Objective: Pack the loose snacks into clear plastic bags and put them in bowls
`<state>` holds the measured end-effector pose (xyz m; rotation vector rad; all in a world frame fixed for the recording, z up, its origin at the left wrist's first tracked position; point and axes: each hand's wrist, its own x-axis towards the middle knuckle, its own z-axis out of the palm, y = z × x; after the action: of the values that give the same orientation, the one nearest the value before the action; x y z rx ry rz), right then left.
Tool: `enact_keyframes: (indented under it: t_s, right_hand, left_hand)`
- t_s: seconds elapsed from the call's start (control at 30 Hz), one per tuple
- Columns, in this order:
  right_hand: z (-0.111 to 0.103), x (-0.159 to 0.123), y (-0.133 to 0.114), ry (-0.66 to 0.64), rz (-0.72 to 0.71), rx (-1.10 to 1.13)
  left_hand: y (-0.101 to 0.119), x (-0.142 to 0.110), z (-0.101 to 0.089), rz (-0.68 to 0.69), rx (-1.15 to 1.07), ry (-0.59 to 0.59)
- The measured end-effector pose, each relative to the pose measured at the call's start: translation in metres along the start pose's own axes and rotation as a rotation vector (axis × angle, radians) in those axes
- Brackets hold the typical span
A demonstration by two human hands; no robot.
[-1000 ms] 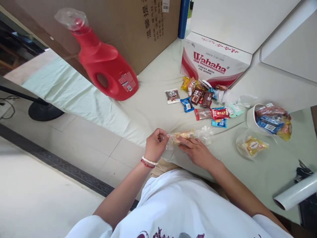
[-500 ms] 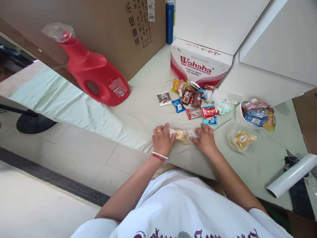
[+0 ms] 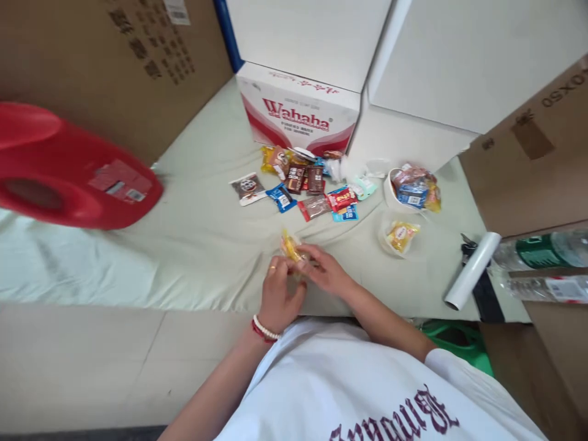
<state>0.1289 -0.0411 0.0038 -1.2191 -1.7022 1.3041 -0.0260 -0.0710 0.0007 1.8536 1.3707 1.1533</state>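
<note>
A snack packet (image 3: pixel 289 245) with yellow contents in clear film stands tilted just above the table, slightly blurred. My right hand (image 3: pixel 324 269) pinches it from the right, with thumb and fingers near its lower end. My left hand (image 3: pixel 279 297), with a ring and bracelets, has its fingers curled against the packet's bottom. Part of the wrapping is hidden behind the fingers. Beyond my hands lie several wrapped snacks, among them a red packet (image 3: pixel 342 198), a blue packet (image 3: pixel 281 198) and a dark biscuit packet (image 3: pixel 248 188).
A white bowl (image 3: pixel 389 191) filled with snacks stands to the right, and a clear bowl (image 3: pixel 384 236) holds a yellow packet. A white roll (image 3: pixel 473 271) and plastic bottles lie further right. A Wahaha carton (image 3: pixel 298 113) is behind; a red jug (image 3: pixel 73 171) stands left.
My view has turned to the right. The snack packet, lying flat between my hands before, is now turned up on end, and my hands have come together around it.
</note>
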Motion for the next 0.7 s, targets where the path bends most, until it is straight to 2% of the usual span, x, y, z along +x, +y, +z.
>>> enact_keyframes:
  t_s: [0.07, 0.13, 0.2, 0.3, 0.37, 0.43, 0.5, 0.57, 0.63, 0.7]
  right_hand:
    - [-0.007, -0.011, 0.011, 0.037, 0.038, 0.030]
    - [-0.019, -0.023, 0.015, 0.085, 0.082, 0.069]
    - [-0.041, -0.038, 0.012, 0.140, 0.122, 0.112]
    - [-0.103, -0.064, -0.004, 0.348, 0.108, 0.018]
    - [-0.158, -0.081, -0.016, 0.518, 0.078, -0.074]
    - [-0.211, -0.090, -0.025, 0.578, 0.138, -0.093]
    - [-0.252, -0.087, -0.029, 0.561, 0.279, -0.187]
    - [-0.273, -0.073, -0.028, 0.462, 0.404, -0.274]
    - [-0.276, -0.052, -0.022, 0.300, 0.480, -0.314]
    - [-0.266, -0.031, -0.014, 0.194, 0.520, -0.403]
  left_hand:
    - [0.006, -0.004, 0.009, 0.031, -0.243, -0.129]
    - [0.013, -0.007, 0.016, -0.027, -0.500, -0.202]
    - [0.017, -0.009, 0.016, -0.091, -0.672, -0.250]
    - [0.011, -0.011, 0.001, -0.122, -0.668, -0.239]
    - [-0.002, -0.015, -0.012, -0.151, -0.584, -0.163]
    - [-0.020, -0.021, -0.023, -0.209, -0.497, -0.072]
    - [-0.037, -0.028, -0.029, -0.273, -0.425, 0.004]
    - [-0.050, -0.034, -0.031, -0.324, -0.381, 0.042]
    - [-0.057, -0.038, -0.029, -0.344, -0.345, 0.052]
    - [-0.060, -0.041, -0.026, -0.332, -0.290, 0.045]
